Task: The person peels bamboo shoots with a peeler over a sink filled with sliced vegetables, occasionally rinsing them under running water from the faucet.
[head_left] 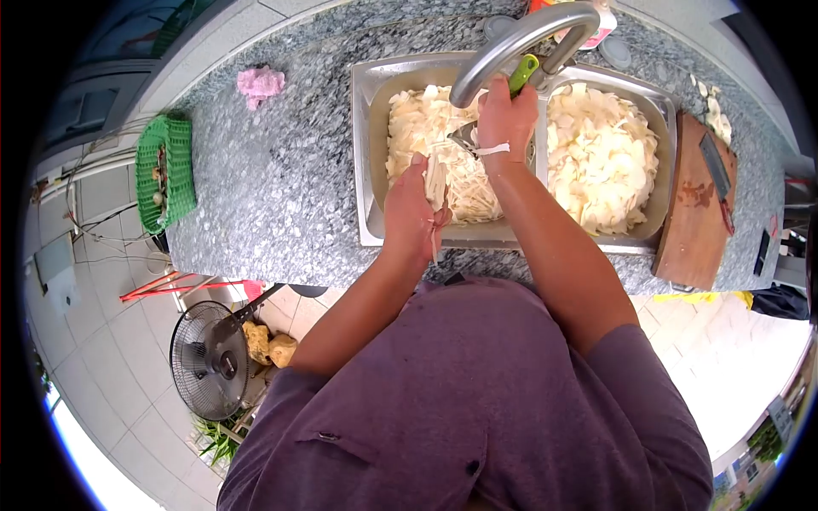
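My left hand (411,215) is closed around a pale, partly shredded vegetable piece (435,183) over the front of the left sink basin. Thin strips hang from it. My right hand (506,121) grips a tool with a green handle (523,73); its dark metal head (464,136) points toward the left hand, not touching the piece. A white strip clings to the right wrist. Under both hands, pale slices and shreds (474,194) fill the left basin. More wide pale slices (601,162) are heaped in the right basin.
A curved metal faucet (520,44) arches over the basins. At the right are a wooden board (692,213) and a knife (716,170). A pink cloth (260,83) and green basket (177,175) are on the left. A fan (213,359) stands below the counter.
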`<state>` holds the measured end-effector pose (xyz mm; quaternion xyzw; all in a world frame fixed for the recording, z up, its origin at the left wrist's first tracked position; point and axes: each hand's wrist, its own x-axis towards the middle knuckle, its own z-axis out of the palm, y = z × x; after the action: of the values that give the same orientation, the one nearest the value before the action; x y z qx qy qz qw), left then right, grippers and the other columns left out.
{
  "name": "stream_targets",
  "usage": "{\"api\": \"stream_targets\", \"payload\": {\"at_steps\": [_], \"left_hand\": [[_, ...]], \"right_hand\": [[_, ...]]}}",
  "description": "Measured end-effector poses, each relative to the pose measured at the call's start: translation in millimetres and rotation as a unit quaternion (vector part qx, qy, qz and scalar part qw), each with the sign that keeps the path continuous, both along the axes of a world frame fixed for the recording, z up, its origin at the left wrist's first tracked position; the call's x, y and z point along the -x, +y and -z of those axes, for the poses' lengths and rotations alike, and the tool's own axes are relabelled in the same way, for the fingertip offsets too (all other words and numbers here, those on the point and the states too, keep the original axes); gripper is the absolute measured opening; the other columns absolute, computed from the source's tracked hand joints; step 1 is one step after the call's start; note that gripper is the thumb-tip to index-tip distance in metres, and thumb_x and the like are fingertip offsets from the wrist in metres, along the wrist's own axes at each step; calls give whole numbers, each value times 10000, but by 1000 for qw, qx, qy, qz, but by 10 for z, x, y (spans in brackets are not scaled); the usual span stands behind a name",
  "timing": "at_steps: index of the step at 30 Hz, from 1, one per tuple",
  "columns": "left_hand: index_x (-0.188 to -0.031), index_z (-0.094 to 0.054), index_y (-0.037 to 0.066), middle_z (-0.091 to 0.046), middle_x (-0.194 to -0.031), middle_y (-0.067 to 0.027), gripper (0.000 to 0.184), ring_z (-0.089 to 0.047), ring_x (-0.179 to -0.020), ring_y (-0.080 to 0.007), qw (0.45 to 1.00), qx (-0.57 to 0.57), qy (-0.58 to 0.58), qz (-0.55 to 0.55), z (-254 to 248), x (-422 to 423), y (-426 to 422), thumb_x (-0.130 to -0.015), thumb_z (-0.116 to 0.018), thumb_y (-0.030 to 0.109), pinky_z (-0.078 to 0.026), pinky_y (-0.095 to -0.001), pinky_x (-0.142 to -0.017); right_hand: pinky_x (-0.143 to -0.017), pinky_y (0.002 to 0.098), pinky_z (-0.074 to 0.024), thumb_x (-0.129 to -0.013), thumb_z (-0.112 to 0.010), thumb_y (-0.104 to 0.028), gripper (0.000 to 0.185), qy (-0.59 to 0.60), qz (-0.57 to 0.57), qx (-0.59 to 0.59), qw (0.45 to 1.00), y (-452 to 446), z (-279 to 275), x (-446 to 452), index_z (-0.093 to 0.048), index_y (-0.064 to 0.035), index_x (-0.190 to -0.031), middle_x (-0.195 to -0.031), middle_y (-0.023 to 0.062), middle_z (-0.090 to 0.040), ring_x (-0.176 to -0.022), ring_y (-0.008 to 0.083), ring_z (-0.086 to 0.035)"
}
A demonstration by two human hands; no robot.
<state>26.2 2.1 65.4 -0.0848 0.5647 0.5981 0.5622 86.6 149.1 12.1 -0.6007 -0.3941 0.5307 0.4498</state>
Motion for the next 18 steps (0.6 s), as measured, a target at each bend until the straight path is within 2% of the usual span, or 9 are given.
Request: {"api": "stream_targets", "payload": {"at_steps": [2,3,4,6,9,12,13,16,18], "left_hand": [[-977,-564,57,-540,-700,-47,248,-353,-441,-120,1000,4,-5,-2,28,13,-11,-1049,-510,287,-292,-272,-438],[-980,-562,56,-539,-700,-48,247,-354,-441,-120,1000,3,-8,-5,3,3,23,-1050,-506,286,-293,-272,-440],[-983,-561,55,-538,-700,-50,247,-354,-441,-119,1000,1,-11,-7,-6,-5,54,-1051,-502,285,-293,-272,-442],[-984,-559,53,-539,-694,-56,238,-343,-427,-118,1000,16,-14,-17,26,-7,73,-1050,-497,273,-284,-276,-432],[-971,-558,56,-535,-681,-51,242,-334,-415,-119,999,42,-11,-5,-26,1,77,-1052,-489,273,-278,-276,-425],[-944,-549,62,-525,-660,-42,255,-330,-407,-120,999,35,-9,14,-41,8,114,-1055,-485,282,-272,-277,-421],[-931,-546,64,-520,-653,-38,262,-330,-406,-120,999,24,-15,24,-54,-1,84,-1056,-484,285,-271,-277,-421],[-897,-538,69,-506,-636,-32,281,-327,-402,-120,1000,4,-19,21,32,29,69,-1057,-483,293,-271,-279,-420],[-889,-537,71,-502,-632,-31,286,-325,-401,-121,999,13,-30,6,82,22,85,-1058,-482,295,-271,-280,-420]], "right_hand": [[-703,426,-496,-960,-598,-252,319,49,-65,41,996,-276,-426,-9,-520,57,-977,-776,162,-614,-738,286,-620],[-514,276,-407,-956,-635,-231,255,90,-59,12,994,-432,-290,73,-546,2,-902,-696,47,-580,-586,100,-530],[-513,261,-401,-955,-651,-227,260,43,-67,-51,996,-503,33,147,-540,5,-921,-687,36,-568,-590,87,-526],[-550,315,-446,-954,-642,-217,257,-20,-73,-20,997,-412,27,123,-547,21,-968,-703,86,-593,-598,148,-566],[-713,478,-486,-948,-609,-269,330,-94,-67,-43,992,-289,-150,116,-536,53,-967,-800,237,-640,-746,405,-634],[-713,489,-484,-948,-615,-270,334,-146,17,-130,981,-124,-9,130,-524,52,-958,-805,253,-636,-755,435,-630],[-702,474,-484,-942,-619,-262,329,-174,24,-156,972,-52,79,85,-509,48,-947,-781,219,-629,-720,386,-630],[-642,426,-489,-944,-619,-247,304,1,23,24,999,-30,179,-36,-509,37,-947,-749,153,-613,-660,268,-613],[-546,324,-465,-962,-599,-219,251,78,-49,56,994,-370,-292,-27,-524,20,-960,-732,75,-589,-610,123,-565]]}}
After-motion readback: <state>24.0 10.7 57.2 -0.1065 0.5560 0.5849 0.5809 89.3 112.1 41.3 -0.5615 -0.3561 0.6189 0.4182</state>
